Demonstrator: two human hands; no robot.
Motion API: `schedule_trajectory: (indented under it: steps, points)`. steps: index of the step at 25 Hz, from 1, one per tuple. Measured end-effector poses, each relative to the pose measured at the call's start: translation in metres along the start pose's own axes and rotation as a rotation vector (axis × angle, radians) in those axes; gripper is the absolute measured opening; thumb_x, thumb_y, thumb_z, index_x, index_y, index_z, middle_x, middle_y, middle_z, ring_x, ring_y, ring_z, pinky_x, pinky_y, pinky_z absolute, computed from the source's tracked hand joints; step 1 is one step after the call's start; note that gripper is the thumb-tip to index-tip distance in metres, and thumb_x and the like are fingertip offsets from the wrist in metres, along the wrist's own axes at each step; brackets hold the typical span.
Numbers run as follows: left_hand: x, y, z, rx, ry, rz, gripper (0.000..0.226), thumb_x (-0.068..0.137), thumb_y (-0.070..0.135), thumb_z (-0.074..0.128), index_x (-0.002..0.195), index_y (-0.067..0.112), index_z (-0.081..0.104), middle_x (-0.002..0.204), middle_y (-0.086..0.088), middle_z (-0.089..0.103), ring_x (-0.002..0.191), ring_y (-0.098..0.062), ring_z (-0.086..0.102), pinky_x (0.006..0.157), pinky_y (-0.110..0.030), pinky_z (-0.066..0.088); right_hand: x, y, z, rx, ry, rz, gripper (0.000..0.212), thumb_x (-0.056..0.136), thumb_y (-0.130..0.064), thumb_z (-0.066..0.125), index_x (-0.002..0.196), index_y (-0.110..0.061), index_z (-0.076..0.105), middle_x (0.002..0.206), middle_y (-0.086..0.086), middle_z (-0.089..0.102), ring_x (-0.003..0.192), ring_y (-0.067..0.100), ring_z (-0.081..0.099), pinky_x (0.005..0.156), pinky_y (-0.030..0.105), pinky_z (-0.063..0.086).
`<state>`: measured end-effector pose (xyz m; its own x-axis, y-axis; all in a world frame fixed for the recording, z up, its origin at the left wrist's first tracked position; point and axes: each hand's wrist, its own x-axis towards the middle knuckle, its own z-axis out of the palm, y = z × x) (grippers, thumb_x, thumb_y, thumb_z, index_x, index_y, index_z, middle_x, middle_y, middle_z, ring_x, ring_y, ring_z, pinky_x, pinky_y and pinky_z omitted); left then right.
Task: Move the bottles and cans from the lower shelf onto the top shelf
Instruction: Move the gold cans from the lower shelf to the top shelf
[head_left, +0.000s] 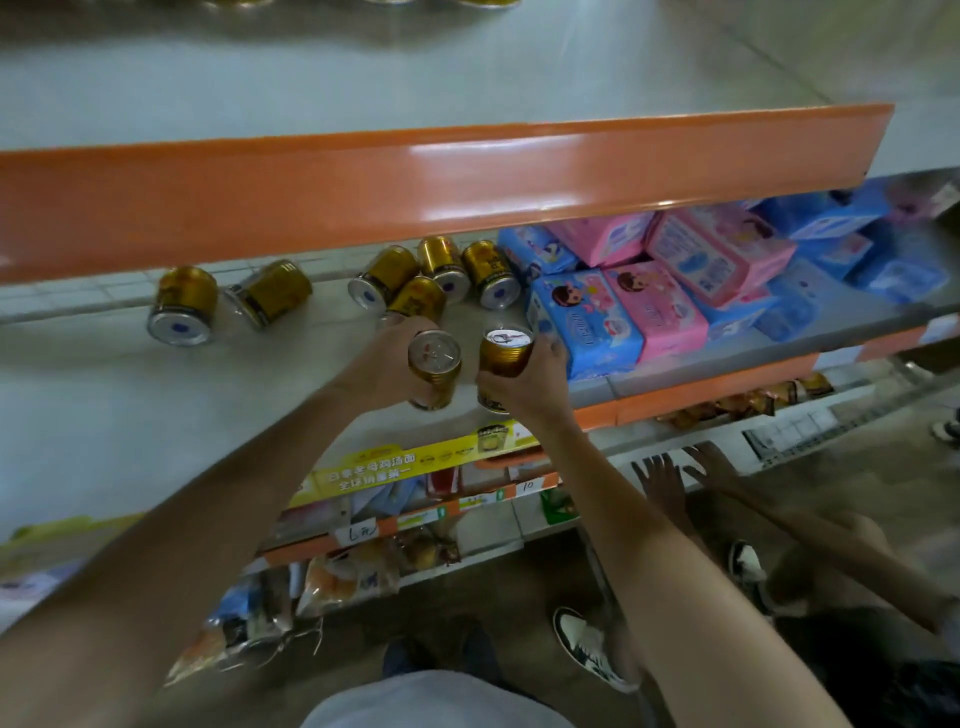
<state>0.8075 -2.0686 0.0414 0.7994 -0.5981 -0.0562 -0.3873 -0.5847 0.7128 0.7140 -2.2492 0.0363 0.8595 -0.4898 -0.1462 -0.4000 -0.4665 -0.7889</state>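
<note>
Head view, looking down over a shop shelving unit.

Left hand: fingers wrapped round a gold can, pull-tab end up, held just over the lower shelf near its front edge. The fingertips are hidden behind the can.

Right hand: grips a second gold can from the side, thumb across its body, top end toward the camera. The two held cans sit side by side, close together but apart.

Further back on the lower shelf: a cluster of four cans, silver ends facing the camera, packed tight, the nearest one just behind the left hand. Off to the left, a pair of cans stands apart from the cluster.

Top shelf: orange front lip, grey deck beyond it. It overhangs the back of the lower shelf.

Right part of the lower shelf: pink and blue soft packs, stacked and leaning, the nearest blue one just beside the right hand.

Below: a yellow printed strip on the next shelf edge, with bagged snacks lower down.

Bottom right: another person's two hands, fingers spread, reaching toward a lower shelf
</note>
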Motion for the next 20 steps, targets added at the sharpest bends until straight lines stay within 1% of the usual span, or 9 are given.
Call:
schedule_trajectory:
  steps: [1, 3, 5, 6, 8, 10, 14, 18, 20]
  points:
    - [-0.008, 0.0, -0.004, -0.011, 0.01, -0.004, 0.05, 0.046, 0.023, 0.088, 0.086, 0.031, 0.059, 0.089, 0.0, 0.061, 0.076, -0.013, 0.059, 0.061, -0.026, 0.043, -0.005, 0.001, 0.003, 0.008, 0.01, -0.043, 0.078, 0.065, -0.021, 0.086, 0.128, -0.007, 0.043, 0.129, 0.011, 0.04, 0.106, 0.015, 0.043, 0.082, 0.021, 0.045]
    - [-0.022, 0.001, -0.013, -0.064, 0.021, -0.017, 0.045, 0.048, 0.007, 0.086, 0.086, 0.016, 0.064, 0.085, -0.006, 0.063, 0.075, -0.018, 0.061, 0.057, -0.031, 0.046, -0.014, 0.004, 0.011, 0.079, 0.037, -0.138, 0.074, 0.062, -0.015, 0.087, 0.125, -0.01, 0.048, 0.12, 0.006, 0.045, 0.099, 0.009, 0.044, 0.079, 0.015, 0.044]
    - [-0.035, 0.002, -0.021, -0.111, 0.051, -0.056, 0.052, 0.053, -0.005, 0.083, 0.101, 0.003, 0.064, 0.098, -0.01, 0.063, 0.085, -0.023, 0.061, 0.067, -0.027, 0.05, -0.019, 0.006, 0.025, 0.131, 0.049, -0.202, 0.075, 0.061, -0.014, 0.089, 0.126, -0.011, 0.051, 0.118, 0.004, 0.047, 0.099, 0.008, 0.047, 0.08, 0.005, 0.039]
    - [-0.042, 0.001, -0.022, -0.112, 0.061, -0.102, 0.057, 0.057, -0.008, 0.082, 0.109, 0.003, 0.063, 0.106, -0.01, 0.06, 0.09, -0.022, 0.059, 0.074, -0.029, 0.05, -0.021, 0.006, 0.032, 0.147, 0.046, -0.214, 0.077, 0.061, -0.016, 0.089, 0.127, -0.011, 0.05, 0.119, 0.004, 0.047, 0.101, 0.01, 0.048, 0.081, 0.004, 0.038]
    - [-0.051, -0.006, -0.021, -0.109, 0.08, -0.168, 0.068, 0.058, -0.007, 0.083, 0.121, 0.007, 0.06, 0.118, -0.011, 0.055, 0.102, -0.023, 0.056, 0.087, -0.037, 0.051, -0.023, 0.01, 0.046, 0.162, 0.028, -0.242, 0.079, 0.062, -0.018, 0.089, 0.13, -0.012, 0.049, 0.12, 0.002, 0.044, 0.109, 0.017, 0.05, 0.09, 0.015, 0.042]
    - [-0.056, -0.011, -0.016, -0.125, 0.114, -0.191, 0.079, 0.054, -0.003, 0.085, 0.126, 0.014, 0.059, 0.119, -0.009, 0.052, 0.106, -0.027, 0.056, 0.091, -0.042, 0.051, -0.027, 0.014, 0.053, 0.193, 0.025, -0.254, 0.079, 0.064, -0.018, 0.089, 0.131, -0.015, 0.049, 0.119, -0.001, 0.042, 0.113, 0.019, 0.05, 0.095, 0.024, 0.046]
    - [-0.057, -0.013, -0.007, -0.183, 0.2, -0.251, 0.084, 0.051, -0.01, 0.08, 0.129, 0.012, 0.058, 0.112, -0.006, 0.049, 0.104, -0.028, 0.056, 0.089, -0.037, 0.051, -0.028, 0.018, 0.057, 0.237, 0.043, -0.252, 0.077, 0.065, -0.013, 0.088, 0.131, -0.015, 0.049, 0.121, -0.003, 0.043, 0.113, 0.012, 0.049, 0.095, 0.018, 0.044]
    - [-0.058, -0.011, -0.005, -0.229, 0.219, -0.265, 0.083, 0.05, -0.012, 0.078, 0.127, 0.013, 0.059, 0.11, -0.003, 0.049, 0.104, -0.024, 0.055, 0.081, -0.026, 0.047, -0.027, 0.016, 0.049, 0.431, -0.176, -0.223, 0.083, 0.067, 0.0, 0.075, 0.14, -0.015, 0.039, 0.131, 0.005, 0.05, 0.119, 0.007, 0.053, 0.096, 0.017, 0.046]
    - [-0.057, -0.012, -0.003, -0.258, 0.224, -0.275, 0.082, 0.051, -0.014, 0.076, 0.126, 0.014, 0.059, 0.109, -0.002, 0.049, 0.104, -0.022, 0.055, 0.076, -0.02, 0.044, -0.021, 0.013, 0.038, 0.478, -0.244, -0.188, 0.078, 0.06, -0.002, 0.068, 0.134, -0.01, 0.047, 0.12, 0.002, 0.06, 0.109, 0.002, 0.06, 0.088, 0.016, 0.048]
